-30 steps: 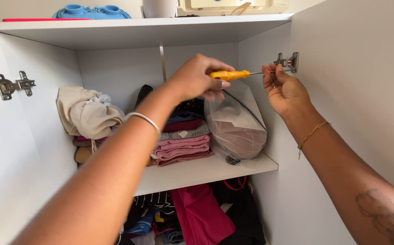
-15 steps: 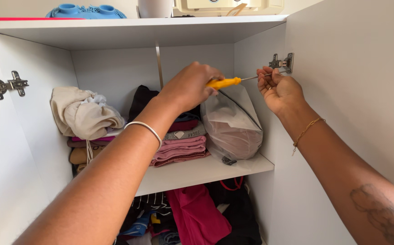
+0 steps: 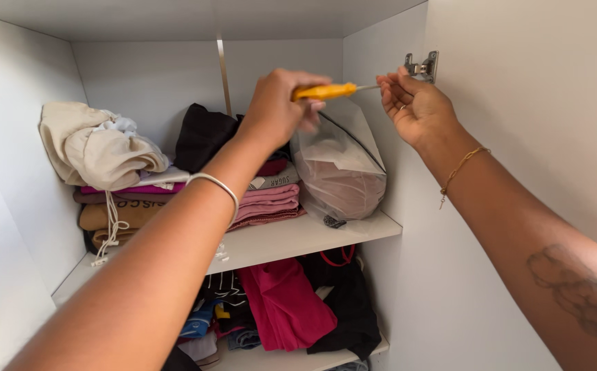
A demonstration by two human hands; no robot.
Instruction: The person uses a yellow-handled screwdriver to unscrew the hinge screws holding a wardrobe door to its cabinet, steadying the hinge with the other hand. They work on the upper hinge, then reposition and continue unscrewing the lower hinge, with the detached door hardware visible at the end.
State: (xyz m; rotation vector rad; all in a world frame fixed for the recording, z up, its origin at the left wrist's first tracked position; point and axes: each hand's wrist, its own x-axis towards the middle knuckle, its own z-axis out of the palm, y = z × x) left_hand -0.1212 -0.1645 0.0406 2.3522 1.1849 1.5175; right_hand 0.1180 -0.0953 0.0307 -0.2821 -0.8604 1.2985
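Fingers [image 3: 291,103] of the left hand [image 3: 278,110] clamp around the yellow-handled screwdriver [image 3: 326,91], inside a white wardrobe [image 3: 518,137] whose shelf [image 3: 291,237] carries folded clothes [image 3: 271,203], a beige bundle [image 3: 96,148] and a clear plastic bag [image 3: 340,175]. Short and slim, the screwdriver lies level, its metal shaft aimed at the metal hinge plate [image 3: 423,67] high on the right wall. Raised beside it, the right hand [image 3: 415,110] pinches its fingertips together at the shaft's tip, just below the plate.

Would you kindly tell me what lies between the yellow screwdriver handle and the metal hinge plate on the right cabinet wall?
In the head view, the screwdriver's thin metal shaft and the right hand's fingertips lie there.
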